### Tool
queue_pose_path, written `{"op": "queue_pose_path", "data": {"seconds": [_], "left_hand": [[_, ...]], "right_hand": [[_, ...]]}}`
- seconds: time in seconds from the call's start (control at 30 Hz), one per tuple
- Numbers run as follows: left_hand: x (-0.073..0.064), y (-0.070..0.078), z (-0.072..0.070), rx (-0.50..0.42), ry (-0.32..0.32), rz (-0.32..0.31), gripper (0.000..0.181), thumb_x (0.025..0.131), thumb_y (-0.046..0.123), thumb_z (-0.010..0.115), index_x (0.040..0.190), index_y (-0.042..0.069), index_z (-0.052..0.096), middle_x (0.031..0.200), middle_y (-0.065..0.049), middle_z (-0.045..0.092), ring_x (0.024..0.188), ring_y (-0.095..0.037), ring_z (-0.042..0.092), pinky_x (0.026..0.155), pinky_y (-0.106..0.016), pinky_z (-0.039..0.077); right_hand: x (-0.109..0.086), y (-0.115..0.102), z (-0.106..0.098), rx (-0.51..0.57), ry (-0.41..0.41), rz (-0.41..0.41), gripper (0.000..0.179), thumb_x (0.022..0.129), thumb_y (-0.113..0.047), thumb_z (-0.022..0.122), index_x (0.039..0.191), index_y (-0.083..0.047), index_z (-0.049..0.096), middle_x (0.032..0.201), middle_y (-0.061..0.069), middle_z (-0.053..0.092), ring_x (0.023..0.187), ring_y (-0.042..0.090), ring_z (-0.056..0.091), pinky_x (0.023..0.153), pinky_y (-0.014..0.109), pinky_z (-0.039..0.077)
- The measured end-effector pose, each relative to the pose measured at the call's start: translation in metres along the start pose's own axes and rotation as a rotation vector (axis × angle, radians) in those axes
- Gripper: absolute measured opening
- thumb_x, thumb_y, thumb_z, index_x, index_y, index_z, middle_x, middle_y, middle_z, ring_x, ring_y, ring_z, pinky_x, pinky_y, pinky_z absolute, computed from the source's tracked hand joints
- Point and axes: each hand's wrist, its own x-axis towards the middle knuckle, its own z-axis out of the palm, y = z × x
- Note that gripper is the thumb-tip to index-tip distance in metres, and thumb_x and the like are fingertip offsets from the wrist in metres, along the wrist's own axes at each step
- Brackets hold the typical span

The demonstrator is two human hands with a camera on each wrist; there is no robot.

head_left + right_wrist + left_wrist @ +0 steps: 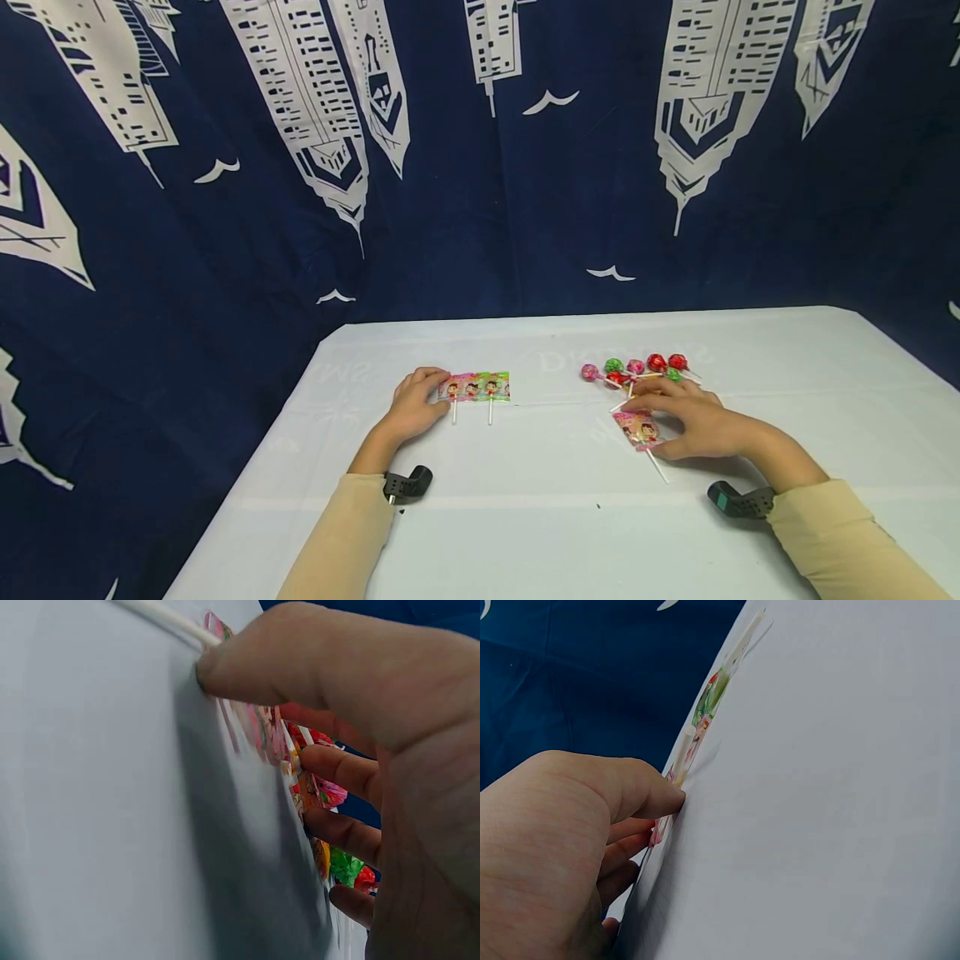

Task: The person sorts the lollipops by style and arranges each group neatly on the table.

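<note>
My left hand (415,404) is at the left end of a row of flat lollipops in pink and green wrappers (492,387). Its thumb and fingers pinch the pink-wrapped lollipop (453,388) there, thumb on the near edge. Two white sticks point toward me from this row. On the right, my right hand (693,421) holds a pink flat lollipop (637,429) between thumb and fingers, its stick (169,616) slanting toward me. Beyond those fingers lies a pile of lollipops, some round with red (656,362) and green (613,365) wrappers; the hand partly hides it.
The white table (525,533) has its far edge against a dark blue cloth (487,250) printed with white buildings. Black wrist bands (741,500) sit on both wrists. Small dark specks mark the near tabletop.
</note>
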Motion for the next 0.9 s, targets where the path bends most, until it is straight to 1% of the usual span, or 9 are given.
{"op": "queue_pose_path", "data": {"seconds": [0.13,0.37,0.53,0.73,0.83,0.9], "left_hand": [[0.0008,-0.0001,0.0001,0.004,0.002,-0.003,0.057,0.087,0.018,0.063,0.142,0.007,0.054,0.146,-0.011,0.049,0.141,-0.035,0.038,0.121,-0.056,0.019],[-0.0005,0.0027,-0.001,0.001,-0.005,-0.013,0.057,0.087,0.018,0.062,0.142,0.008,0.054,0.146,-0.011,0.049,0.14,-0.034,0.038,0.121,-0.056,0.019],[-0.0007,0.0027,-0.0008,0.003,-0.001,-0.004,0.058,0.087,0.018,0.063,0.142,0.007,0.054,0.146,-0.012,0.049,0.141,-0.035,0.038,0.121,-0.056,0.019],[-0.001,0.0016,-0.0003,0.009,0.005,0.005,0.057,0.086,0.018,0.062,0.142,0.007,0.055,0.144,-0.012,0.05,0.14,-0.036,0.039,0.12,-0.056,0.02],[-0.0008,0.0011,-0.0002,0.01,0.006,0.006,0.057,0.086,0.018,0.063,0.142,0.007,0.055,0.144,-0.012,0.05,0.14,-0.036,0.039,0.12,-0.056,0.02],[-0.0006,0.001,-0.0002,0.01,0.005,0.005,0.057,0.086,0.018,0.062,0.142,0.007,0.054,0.145,-0.012,0.05,0.14,-0.036,0.039,0.121,-0.056,0.019]], "right_hand": [[0.0005,0.001,0.0006,0.019,0.015,-0.01,0.058,0.07,-0.028,0.084,0.124,-0.029,0.065,0.146,0.008,0.046,0.123,0.038,0.038,0.089,0.068,0.036],[-0.0001,0.0021,0.0014,0.051,0.036,-0.031,0.051,0.071,-0.027,0.084,0.119,-0.029,0.067,0.143,0.009,0.048,0.124,0.04,0.039,0.09,0.072,0.035],[0.0011,0.0022,0.003,0.052,0.057,-0.041,0.046,0.07,-0.024,0.084,0.112,-0.031,0.067,0.14,0.007,0.051,0.122,0.039,0.041,0.09,0.07,0.035],[0.0025,0.0011,0.0047,0.058,0.082,-0.035,0.045,0.07,-0.021,0.083,0.112,-0.029,0.069,0.137,0.007,0.054,0.122,0.038,0.041,0.089,0.064,0.033],[0.0034,-0.0003,0.0039,0.062,0.094,-0.029,0.046,0.07,-0.021,0.083,0.114,-0.026,0.07,0.136,0.007,0.055,0.123,0.04,0.04,0.09,0.065,0.032],[0.0039,-0.0013,0.0032,0.068,0.098,-0.025,0.047,0.07,-0.022,0.083,0.115,-0.025,0.07,0.135,0.008,0.057,0.125,0.043,0.04,0.092,0.068,0.031]]}}
